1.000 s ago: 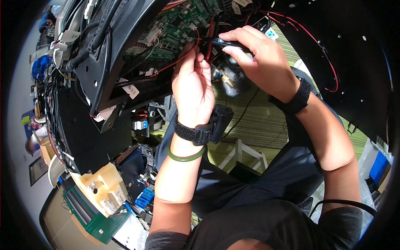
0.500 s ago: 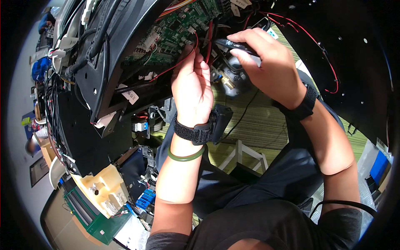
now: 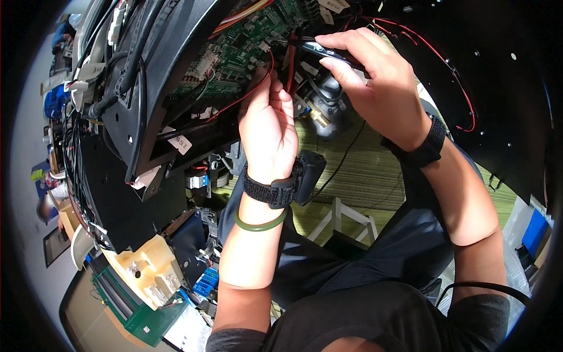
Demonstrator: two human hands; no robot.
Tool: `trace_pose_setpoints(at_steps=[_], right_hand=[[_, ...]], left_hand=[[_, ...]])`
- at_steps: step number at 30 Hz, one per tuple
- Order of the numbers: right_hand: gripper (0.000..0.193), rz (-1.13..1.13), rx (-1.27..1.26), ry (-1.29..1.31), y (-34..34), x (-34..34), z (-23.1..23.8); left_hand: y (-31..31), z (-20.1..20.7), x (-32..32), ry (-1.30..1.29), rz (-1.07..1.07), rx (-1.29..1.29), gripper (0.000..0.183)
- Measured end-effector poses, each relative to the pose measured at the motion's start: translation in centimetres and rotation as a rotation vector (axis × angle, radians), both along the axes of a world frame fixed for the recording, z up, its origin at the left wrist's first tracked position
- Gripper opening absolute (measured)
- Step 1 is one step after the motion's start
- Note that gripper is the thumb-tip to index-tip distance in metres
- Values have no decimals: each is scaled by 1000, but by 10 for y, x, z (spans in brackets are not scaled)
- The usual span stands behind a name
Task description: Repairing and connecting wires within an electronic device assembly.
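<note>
Under the circuit board [image 3: 246, 47], fingers [image 3: 275, 97] pinch red wires [image 3: 258, 85].

Bright, even light from upper right; both hands well lit, skin slightly glossy. Black machine panel [image 3: 146, 88] deep in shadow, detail lost. Green circuit board [image 3: 246, 41] sharp, faint glare on parts. Strong fisheye bend at rim; dark vignette fills corners. Left edge soft, washed out. No motion blur at centre.

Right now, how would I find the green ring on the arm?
Start at the green circuit board up top, where the left hand touches red wires. Go down that arm, past the black wrist strap. The green bangle sits just below: smooth, thin, and plain.
</note>
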State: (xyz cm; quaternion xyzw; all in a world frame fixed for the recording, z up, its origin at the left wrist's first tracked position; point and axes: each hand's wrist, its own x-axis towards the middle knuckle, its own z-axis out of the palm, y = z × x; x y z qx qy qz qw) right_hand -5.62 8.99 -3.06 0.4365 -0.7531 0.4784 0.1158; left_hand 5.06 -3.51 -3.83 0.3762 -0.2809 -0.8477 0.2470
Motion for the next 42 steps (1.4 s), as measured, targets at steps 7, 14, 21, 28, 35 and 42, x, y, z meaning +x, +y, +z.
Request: trace_pose_setpoints(at_steps=[7, 14, 21, 28, 35, 42], right_hand=[[26, -8, 69, -120, 0, 4, 2], [17, -13, 34, -46, -1, 1, -2], [17, -43, 17, -37, -1, -1, 0], [17, -41, 35, -141, 1, 0, 2], [20, -59, 61, -144, 4, 0, 1], [16, -37, 60, -90, 6, -2, -3]], left_hand=[[-1, -4, 1, 42, -17, -5, 18], [5, 3, -3, 114, -2, 57, 16], [4, 4, -3, 96, -3, 46, 15], [6, 3, -5, 93, -8, 18, 15], [3, 1, -4, 87, -21, 23, 15], [3, -1, -5, 76, -36, 9, 15]])
